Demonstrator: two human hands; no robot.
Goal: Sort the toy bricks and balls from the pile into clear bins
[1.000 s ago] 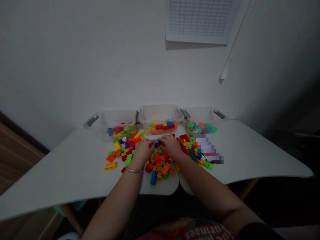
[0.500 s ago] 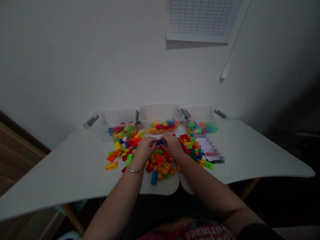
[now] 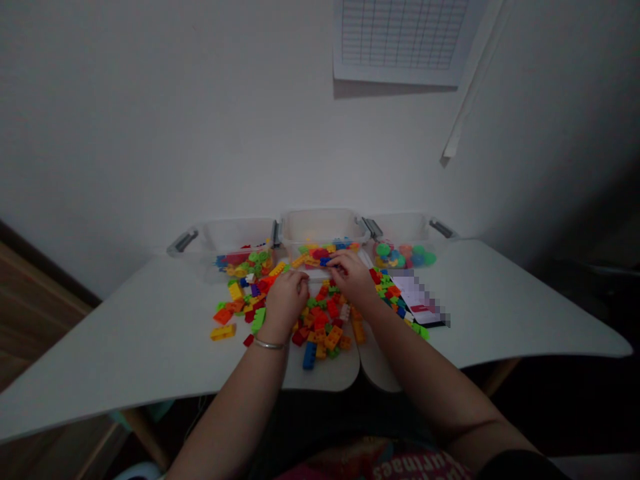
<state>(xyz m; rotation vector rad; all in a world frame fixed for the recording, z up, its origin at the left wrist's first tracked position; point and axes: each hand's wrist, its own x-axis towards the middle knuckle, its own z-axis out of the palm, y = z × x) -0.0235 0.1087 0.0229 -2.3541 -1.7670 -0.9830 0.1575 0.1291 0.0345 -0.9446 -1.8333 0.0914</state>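
My right hand [image 3: 353, 277] pinches a small blue building brick [image 3: 324, 261] in front of the middle clear bin [image 3: 325, 220]. My left hand [image 3: 286, 299] hovers above the left part of a heap of coloured building bricks [image 3: 320, 323], its fingers curled together; whether anything is in them is hidden. Red, orange, yellow, green and blue bricks are spread under and between both hands. A blue brick [image 3: 309, 356] lies at the heap's near edge, and a yellow brick [image 3: 223, 332] lies off to the left.
A left clear bin [image 3: 237, 233] and a right clear bin [image 3: 403, 227] flank the middle one, all with coloured pieces inside. A phone-like screen [image 3: 420, 300], partly pixelated, lies right of the heap. The white table [image 3: 150, 340] meets the wall behind.
My right hand has moved forward and away from my left, carrying the blue brick from between both hands to the middle bin. My left hand has barely shifted.
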